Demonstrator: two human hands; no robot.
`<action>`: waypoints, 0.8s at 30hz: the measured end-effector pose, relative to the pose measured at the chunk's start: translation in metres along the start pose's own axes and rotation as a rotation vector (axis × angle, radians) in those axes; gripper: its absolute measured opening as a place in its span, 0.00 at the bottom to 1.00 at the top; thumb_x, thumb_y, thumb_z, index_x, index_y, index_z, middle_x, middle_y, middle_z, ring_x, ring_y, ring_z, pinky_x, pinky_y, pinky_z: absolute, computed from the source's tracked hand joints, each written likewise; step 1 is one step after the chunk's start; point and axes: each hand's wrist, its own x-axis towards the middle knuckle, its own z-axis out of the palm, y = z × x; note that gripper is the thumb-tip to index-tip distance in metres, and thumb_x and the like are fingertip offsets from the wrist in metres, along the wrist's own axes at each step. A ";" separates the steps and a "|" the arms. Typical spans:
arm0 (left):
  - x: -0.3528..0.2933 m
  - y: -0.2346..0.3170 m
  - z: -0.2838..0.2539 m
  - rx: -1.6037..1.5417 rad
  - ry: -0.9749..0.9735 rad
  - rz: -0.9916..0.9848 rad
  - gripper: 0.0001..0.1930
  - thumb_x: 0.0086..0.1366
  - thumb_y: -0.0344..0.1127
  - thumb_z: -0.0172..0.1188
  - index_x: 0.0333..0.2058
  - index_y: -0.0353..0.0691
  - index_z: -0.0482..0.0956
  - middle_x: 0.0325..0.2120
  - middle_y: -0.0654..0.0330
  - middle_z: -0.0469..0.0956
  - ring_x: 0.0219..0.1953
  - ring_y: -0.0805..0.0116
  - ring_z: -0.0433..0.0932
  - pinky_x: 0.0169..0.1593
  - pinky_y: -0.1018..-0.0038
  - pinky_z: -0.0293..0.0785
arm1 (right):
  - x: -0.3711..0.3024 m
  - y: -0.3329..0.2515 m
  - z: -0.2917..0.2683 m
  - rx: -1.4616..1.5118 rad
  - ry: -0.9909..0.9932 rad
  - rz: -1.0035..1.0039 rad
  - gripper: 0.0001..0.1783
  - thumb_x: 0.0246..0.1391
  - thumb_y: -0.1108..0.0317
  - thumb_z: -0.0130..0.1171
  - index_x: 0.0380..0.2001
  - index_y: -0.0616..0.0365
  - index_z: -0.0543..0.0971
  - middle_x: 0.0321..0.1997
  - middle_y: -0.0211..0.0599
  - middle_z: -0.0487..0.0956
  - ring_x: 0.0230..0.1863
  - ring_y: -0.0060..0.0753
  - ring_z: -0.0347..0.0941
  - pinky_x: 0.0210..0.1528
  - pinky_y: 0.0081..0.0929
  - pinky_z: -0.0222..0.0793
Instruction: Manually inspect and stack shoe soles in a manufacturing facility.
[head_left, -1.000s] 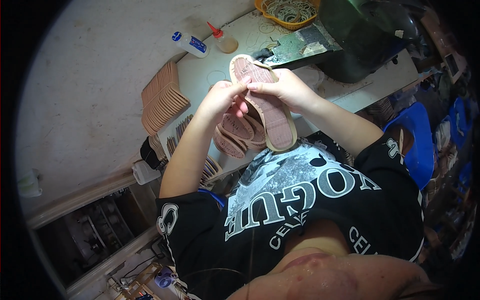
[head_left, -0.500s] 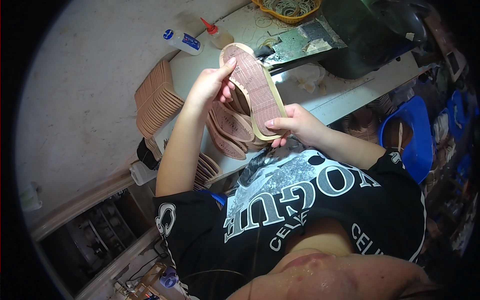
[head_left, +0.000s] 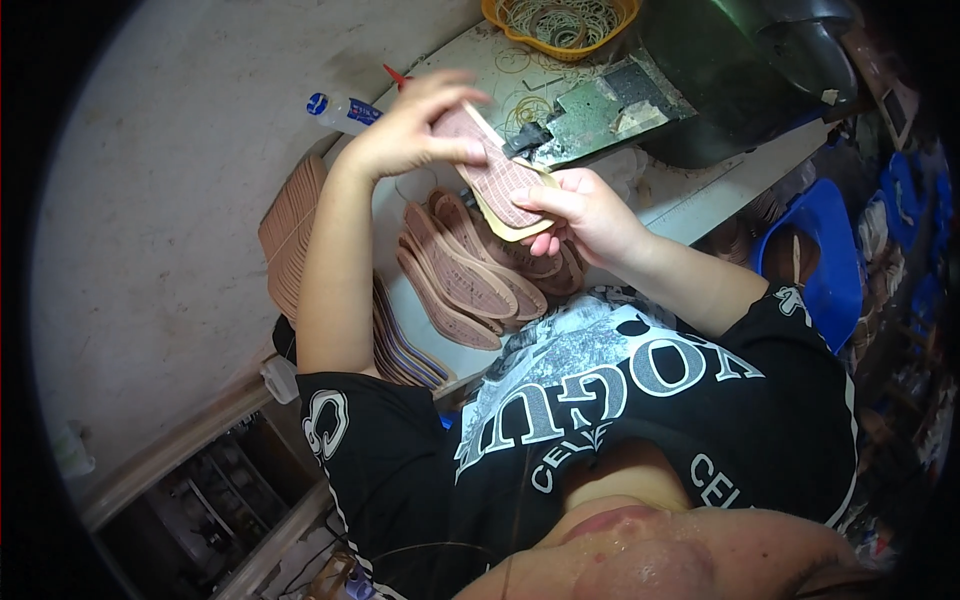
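Observation:
A pinkish-brown checked shoe insole (head_left: 508, 188) with a pale yellowish border is held tilted over the table, beside the small black head (head_left: 528, 140) of a green machine. My right hand (head_left: 592, 215) grips its near end, thumb on top and fingers beneath. Over the far end, my left hand (head_left: 420, 130) rests its thumb on the insole's face while its slightly blurred fingers stretch out beyond the edge. That hand covers part of the insole. Below both hands, several brown insoles (head_left: 460, 275) lie in overlapping piles on the white table (head_left: 415, 300).
A banded stack of insoles (head_left: 292, 238) leans at the left wall, and another stack (head_left: 405, 340) sits by my left forearm. Behind my left hand is a clear bottle (head_left: 343, 110). A yellow basket of rings (head_left: 565, 45) stands far back; a blue bin (head_left: 825, 270) is at right.
The insole has tipped and shifted toward the machine head. My left hand has loosened its pinch and stretched its fingers over the far end; my right hand keeps its grip.

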 end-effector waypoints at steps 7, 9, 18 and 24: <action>0.022 0.002 0.000 -0.360 -0.427 -0.191 0.21 0.46 0.49 0.72 0.25 0.39 0.74 0.19 0.66 0.69 0.24 0.76 0.67 0.30 0.78 0.65 | -0.002 0.009 0.013 0.054 0.038 -0.099 0.17 0.58 0.59 0.57 0.37 0.65 0.77 0.34 0.35 0.80 0.31 0.21 0.78 0.35 0.15 0.74; 0.021 0.006 -0.003 -0.377 -0.455 -0.228 0.21 0.46 0.46 0.73 0.24 0.38 0.71 0.19 0.70 0.66 0.25 0.81 0.64 0.28 0.80 0.62 | -0.004 0.007 0.012 0.034 0.042 -0.090 0.16 0.58 0.60 0.57 0.38 0.65 0.77 0.35 0.36 0.80 0.33 0.21 0.78 0.37 0.16 0.74; -0.008 0.024 -0.005 -0.343 -0.349 -0.278 0.17 0.56 0.48 0.64 0.28 0.39 0.74 0.18 0.65 0.71 0.23 0.77 0.68 0.26 0.77 0.63 | 0.001 -0.001 0.009 0.112 0.029 -0.008 0.17 0.60 0.61 0.55 0.42 0.67 0.76 0.37 0.39 0.80 0.35 0.26 0.80 0.36 0.15 0.75; -0.025 0.034 0.004 -0.376 -0.291 -0.365 0.15 0.60 0.45 0.61 0.31 0.37 0.75 0.19 0.66 0.71 0.23 0.79 0.66 0.27 0.78 0.63 | 0.001 -0.006 0.008 0.050 0.014 0.004 0.22 0.60 0.56 0.53 0.43 0.68 0.76 0.38 0.42 0.80 0.34 0.28 0.80 0.35 0.19 0.77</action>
